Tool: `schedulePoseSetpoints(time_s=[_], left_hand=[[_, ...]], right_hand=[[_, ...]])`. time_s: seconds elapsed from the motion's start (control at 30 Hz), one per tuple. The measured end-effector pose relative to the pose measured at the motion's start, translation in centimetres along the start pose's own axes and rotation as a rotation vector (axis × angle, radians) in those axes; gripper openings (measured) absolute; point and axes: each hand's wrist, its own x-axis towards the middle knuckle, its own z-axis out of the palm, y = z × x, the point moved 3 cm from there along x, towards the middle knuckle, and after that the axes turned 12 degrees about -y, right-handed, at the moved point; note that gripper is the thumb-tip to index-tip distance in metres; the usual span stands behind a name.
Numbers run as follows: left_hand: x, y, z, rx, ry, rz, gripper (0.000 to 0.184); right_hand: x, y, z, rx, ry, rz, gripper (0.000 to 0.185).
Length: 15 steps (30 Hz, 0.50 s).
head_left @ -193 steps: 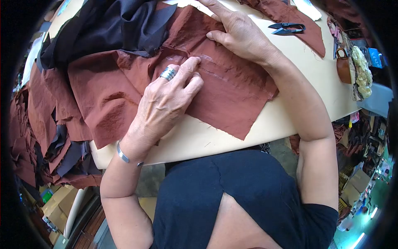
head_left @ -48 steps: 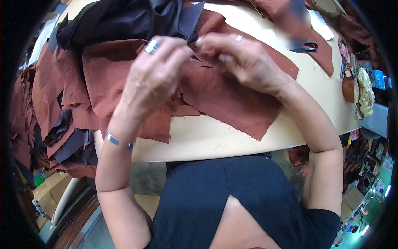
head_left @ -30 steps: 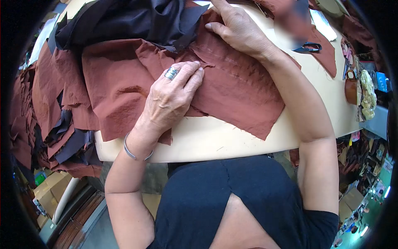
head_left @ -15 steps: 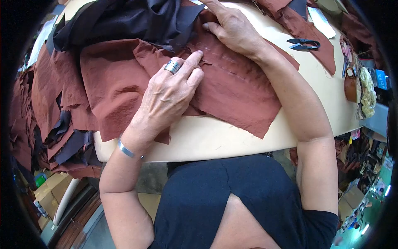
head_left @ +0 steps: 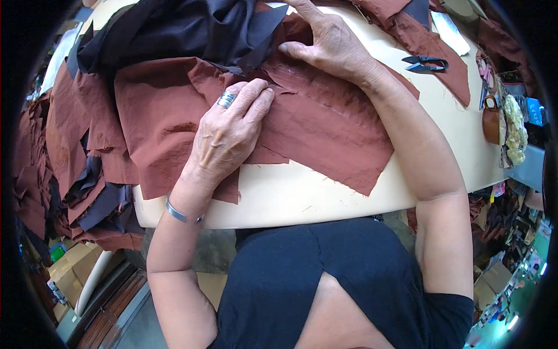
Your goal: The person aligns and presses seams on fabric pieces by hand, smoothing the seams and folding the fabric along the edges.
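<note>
Rust-brown fabric (head_left: pixel 331 134) lies across the pale table, with a seam or ragged line running through its upper part. My left hand (head_left: pixel 232 128), wearing a wide silver ring, has its fingers curled together on the fabric near that line and appears to pinch it; the fingertips are partly hidden. Farther up, my right hand (head_left: pixel 331 46) rests on the brown fabric's upper edge, thumb and index finger spread apart. The index fingertip is cut off by the frame. Dark navy fabric (head_left: pixel 174 35) is bunched just left of my right hand.
Black thread snips (head_left: pixel 425 64) lie on a brown scrap at the right. A white paper (head_left: pixel 450 32) is beyond them. Piled cloth pieces (head_left: pixel 99 198) hang over the table's left side. A small brown pouch (head_left: pixel 492 123) sits at the pale table's (head_left: pixel 325 200) right edge.
My left hand has drawn slightly down and left, its fingers curling in from a more extended pose. My right thumb has shifted slightly left and down, away from the index finger.
</note>
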Motion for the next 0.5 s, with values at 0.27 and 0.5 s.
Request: schedulePoseSetpoints(time_s=[0.27,0.5], left_hand=[[-0.04,-0.01,-0.56,0.077,-0.091,0.031,0.028],[0.37,0.36,-1.0,0.139,-0.103,0.026,0.019]], right_hand=[[0.04,0.13,0.42,-0.083,0.032,-0.15,0.08],[0.1,0.05,0.5,-0.084,-0.005,-0.029,0.08]])
